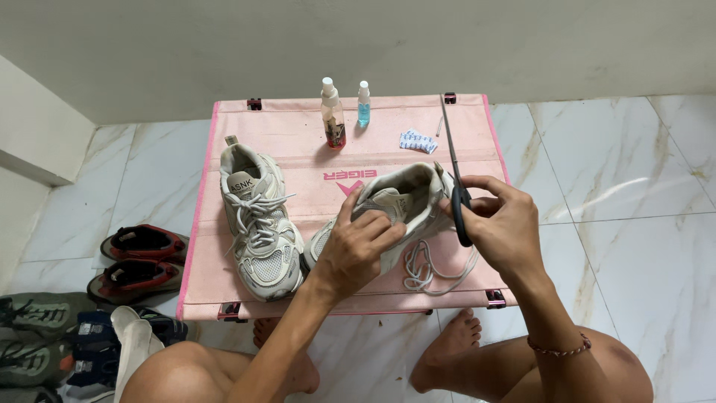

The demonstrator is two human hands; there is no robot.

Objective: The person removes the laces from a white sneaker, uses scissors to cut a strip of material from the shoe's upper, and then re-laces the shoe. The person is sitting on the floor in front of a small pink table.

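Pink counter (298, 149) is bearing a laced sneaker (257, 224); left hand (358, 250) is gripping the unlaced sneaker (395, 201), right hand (500, 220) fingers clasping black scissors (456, 179).

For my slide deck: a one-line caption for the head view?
Left hand steadies an unlaced sneaker on a pink table; right hand holds scissors.

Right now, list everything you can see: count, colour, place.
Table: one, pink, centre.
Laced shoe: one, cream-grey, table left.
Unlaced shoe: one, cream-grey, tilted under left hand.
Loose lace: one, white, table front.
Scissors: one, black handles, in right hand.
Spray bottles: two, brownish and blue, table back.
Small packet: one, white-blue, table back right.
Other shoes: several, red-black and dark, floor left.
Left hand: on the unlaced shoe.
Right hand: grip on the scissors.
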